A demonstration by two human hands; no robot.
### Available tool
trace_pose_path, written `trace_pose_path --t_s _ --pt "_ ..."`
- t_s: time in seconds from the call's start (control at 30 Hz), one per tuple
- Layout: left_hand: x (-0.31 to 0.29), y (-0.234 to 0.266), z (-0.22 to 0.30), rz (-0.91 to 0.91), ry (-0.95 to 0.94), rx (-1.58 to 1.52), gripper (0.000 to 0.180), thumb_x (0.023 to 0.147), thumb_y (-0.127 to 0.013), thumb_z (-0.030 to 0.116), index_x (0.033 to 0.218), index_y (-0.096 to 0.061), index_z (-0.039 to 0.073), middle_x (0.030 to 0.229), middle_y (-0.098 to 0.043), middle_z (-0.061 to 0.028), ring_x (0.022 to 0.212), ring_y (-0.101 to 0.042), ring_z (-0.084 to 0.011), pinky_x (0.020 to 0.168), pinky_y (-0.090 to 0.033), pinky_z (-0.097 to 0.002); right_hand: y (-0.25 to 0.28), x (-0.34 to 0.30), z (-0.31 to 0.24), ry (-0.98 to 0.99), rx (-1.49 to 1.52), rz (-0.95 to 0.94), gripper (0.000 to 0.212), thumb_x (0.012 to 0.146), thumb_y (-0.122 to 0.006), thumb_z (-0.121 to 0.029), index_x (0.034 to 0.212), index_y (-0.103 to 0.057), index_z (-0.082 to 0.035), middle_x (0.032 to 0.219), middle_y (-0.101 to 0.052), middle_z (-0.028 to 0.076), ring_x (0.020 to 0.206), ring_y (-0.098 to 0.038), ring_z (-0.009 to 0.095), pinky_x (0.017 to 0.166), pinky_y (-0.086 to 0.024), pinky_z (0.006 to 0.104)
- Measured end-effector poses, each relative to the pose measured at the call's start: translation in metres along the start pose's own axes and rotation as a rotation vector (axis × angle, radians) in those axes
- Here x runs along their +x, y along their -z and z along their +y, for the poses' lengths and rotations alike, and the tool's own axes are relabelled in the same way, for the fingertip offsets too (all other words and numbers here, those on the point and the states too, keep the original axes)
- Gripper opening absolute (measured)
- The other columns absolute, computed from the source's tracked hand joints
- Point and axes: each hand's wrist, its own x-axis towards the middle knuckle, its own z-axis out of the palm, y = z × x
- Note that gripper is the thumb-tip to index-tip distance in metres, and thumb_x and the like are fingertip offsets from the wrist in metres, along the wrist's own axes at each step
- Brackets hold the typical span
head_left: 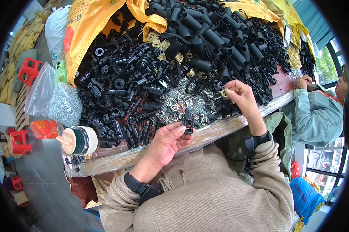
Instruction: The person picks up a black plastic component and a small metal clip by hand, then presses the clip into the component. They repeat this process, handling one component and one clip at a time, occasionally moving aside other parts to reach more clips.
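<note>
Near the front edge of the table, my left hand (163, 146) pinches a small black plastic part (188, 120), slotted and upright between thumb and fingers. Farther right and a little higher, my right hand (243, 99) grips a small cream-coloured ring (223, 93) between thumb and fingertips. The two pieces are apart. Below and between them lies a heap of small silvery metal clips (182, 98). To its left spreads a large pile of black plastic fittings (122, 83). Black tubes (213, 38) are heaped behind, with cream pieces (157, 40) beside them.
A lidded cup (87, 140) stands at the table's left end, near a clear bag of metal bits (66, 104). Yellow sacks (90, 29) border the piles. At the right, another person (313, 112) works at the same table. Red stools (20, 142) stand on the floor at left.
</note>
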Motion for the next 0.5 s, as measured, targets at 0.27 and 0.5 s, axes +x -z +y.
trace_pose_path --t_s 0.27,0.5 --pt "-0.003 0.003 0.003 0.004 -0.015 -0.005 0.026 0.084 -0.051 0.012 0.104 -0.051 -0.004 0.097 -0.058 -0.0168 0.077 -0.059 -0.0157 0.068 -0.052 -0.024 -0.024 -0.004 -0.013 0.35 -0.676 0.149 0.008 0.072 -0.059 -0.002 0.079 -0.054 -0.001 0.062 -0.048 0.002 0.053 -0.046 0.011 0.047 -0.036 0.0218" --pt "0.0 0.006 0.001 0.012 -0.02 -0.01 0.026 0.084 -0.051 0.012 0.105 -0.051 -0.003 0.097 -0.058 -0.0156 0.079 -0.059 -0.0159 0.068 -0.051 -0.0226 -0.034 -0.012 -0.009 0.601 -0.686 0.042 0.008 0.072 -0.059 0.001 0.078 -0.054 0.0 0.068 -0.048 0.004 0.059 -0.047 0.011 0.049 -0.035 0.0216"
